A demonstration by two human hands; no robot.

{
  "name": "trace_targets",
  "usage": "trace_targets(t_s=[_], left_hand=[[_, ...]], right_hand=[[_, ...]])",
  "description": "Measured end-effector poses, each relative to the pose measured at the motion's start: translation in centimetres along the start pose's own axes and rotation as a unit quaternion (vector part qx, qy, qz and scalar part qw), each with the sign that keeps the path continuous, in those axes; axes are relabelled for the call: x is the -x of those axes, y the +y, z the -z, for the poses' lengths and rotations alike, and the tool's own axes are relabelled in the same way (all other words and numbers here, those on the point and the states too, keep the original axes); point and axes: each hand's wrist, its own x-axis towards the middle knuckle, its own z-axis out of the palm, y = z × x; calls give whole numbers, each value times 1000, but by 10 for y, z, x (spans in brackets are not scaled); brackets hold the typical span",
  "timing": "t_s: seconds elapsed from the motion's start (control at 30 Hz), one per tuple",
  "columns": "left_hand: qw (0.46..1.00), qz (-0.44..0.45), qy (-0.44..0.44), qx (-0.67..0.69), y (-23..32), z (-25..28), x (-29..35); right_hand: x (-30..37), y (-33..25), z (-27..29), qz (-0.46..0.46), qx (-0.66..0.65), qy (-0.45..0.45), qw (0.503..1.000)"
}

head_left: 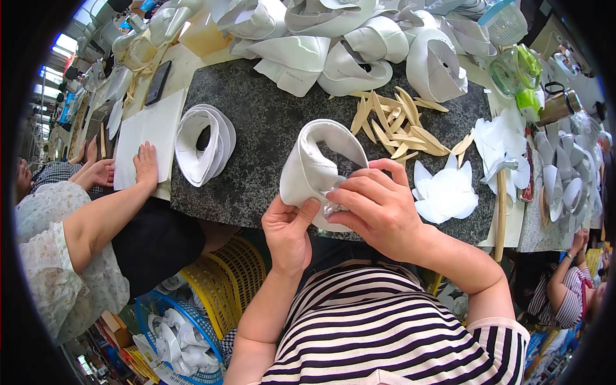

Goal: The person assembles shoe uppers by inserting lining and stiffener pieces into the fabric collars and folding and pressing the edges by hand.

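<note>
white curled piece (297,172) is held up over the near edge of the dark speckled slab (256,96), its lower side clasped by the left hand (286,232), apparently for steadiness, while clear crinkled film (331,208) seems pinched against it by the right hand (380,202).

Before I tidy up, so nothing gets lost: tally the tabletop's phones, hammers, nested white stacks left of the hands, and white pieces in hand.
Dark phone: 1
Wooden-handled hammer: 1
Nested white stack: 1
Held white piece: 1
Total: 4
</note>
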Motion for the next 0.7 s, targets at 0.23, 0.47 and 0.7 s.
trace_targets(t_s=[0.23,0.47,0.7], left_hand=[[987,145,-49,43,9,14,-3],[995,72,-11,65,6,0,-3],[998,53,29,31,1,-6,-3]], right_hand=[[-7,10,17,-14,-35,-156,987],[-2,5,-1,-35,-45,-34,998],[-9,18,-4,-36,-35,-76,996]])
